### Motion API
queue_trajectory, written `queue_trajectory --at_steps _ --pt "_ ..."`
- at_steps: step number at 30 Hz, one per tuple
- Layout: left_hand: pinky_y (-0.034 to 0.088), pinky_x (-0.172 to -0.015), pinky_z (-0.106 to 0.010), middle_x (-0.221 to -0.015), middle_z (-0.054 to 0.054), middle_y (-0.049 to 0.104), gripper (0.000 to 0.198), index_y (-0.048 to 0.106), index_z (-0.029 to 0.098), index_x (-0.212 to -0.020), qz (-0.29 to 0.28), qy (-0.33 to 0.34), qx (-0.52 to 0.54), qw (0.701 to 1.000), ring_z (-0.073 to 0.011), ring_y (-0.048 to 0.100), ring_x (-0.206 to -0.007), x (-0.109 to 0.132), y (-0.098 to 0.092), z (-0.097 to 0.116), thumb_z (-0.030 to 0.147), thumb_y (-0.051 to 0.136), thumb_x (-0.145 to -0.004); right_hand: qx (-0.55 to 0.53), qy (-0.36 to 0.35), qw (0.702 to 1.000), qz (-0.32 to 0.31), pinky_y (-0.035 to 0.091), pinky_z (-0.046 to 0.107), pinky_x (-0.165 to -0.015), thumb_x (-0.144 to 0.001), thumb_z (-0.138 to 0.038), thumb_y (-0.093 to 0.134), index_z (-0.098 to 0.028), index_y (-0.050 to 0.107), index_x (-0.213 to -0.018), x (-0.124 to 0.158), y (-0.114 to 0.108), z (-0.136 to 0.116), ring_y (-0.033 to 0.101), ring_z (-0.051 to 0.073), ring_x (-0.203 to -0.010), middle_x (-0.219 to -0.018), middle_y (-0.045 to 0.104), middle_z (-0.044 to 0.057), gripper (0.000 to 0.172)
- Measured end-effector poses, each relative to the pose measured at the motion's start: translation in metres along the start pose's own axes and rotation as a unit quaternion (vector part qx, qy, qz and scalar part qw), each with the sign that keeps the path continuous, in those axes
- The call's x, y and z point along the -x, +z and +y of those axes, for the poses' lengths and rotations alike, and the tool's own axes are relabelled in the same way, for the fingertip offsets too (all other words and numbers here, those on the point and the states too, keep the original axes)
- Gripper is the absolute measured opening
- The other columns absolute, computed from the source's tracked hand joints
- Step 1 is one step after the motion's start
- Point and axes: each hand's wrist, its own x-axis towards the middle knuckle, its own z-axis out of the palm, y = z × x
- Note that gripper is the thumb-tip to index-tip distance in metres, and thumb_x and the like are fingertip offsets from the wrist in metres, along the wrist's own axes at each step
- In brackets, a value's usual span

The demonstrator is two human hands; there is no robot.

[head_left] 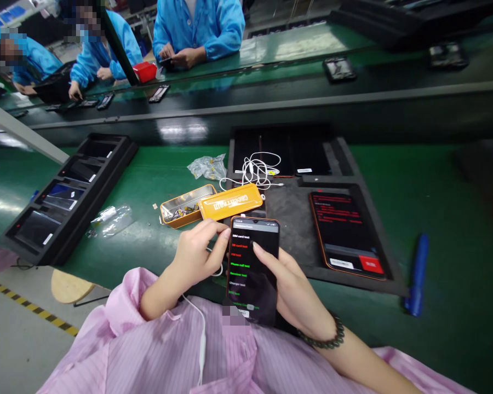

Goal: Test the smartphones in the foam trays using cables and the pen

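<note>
Black smartphone [252, 268] with a lit list of red and green test lines, upright over the near edge of the green counter [435, 191]. Gripped from the right by the right hand [290, 290], thumb lying on the screen. Left hand [195, 254] closed in a pinch at the phone's top left corner, thin white cable [201, 334] trailing below. Just beyond, open orange metal tin [184, 205]. Farther right, second phone with red text [345, 235], flat on a black foam tray [296, 219].

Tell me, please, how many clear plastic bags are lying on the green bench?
2. One bag lies just left of the white cable; the other bag lies between the orange tin and the black phone rack. Others may be hidden.
</note>
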Motion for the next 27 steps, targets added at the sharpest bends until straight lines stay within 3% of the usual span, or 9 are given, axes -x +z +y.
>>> queue_trajectory --at_steps 27 --pt "0.050 -0.064 -0.024 -0.079 -0.004 0.069 0.012 0.060 0.017 -0.088 -0.004 0.005 -0.009 1.000 -0.0136 0.065 -0.073 0.0005 -0.0007 0.0003 0.016 0.051 -0.095 -0.041 0.026 0.999 0.012 0.050 0.044 -0.097 -0.069 -0.051 0.080 -0.027 0.076 -0.100 0.0004 0.0004 -0.0002 0.065 0.030 -0.112 -0.109 0.075 0.004 0.041"
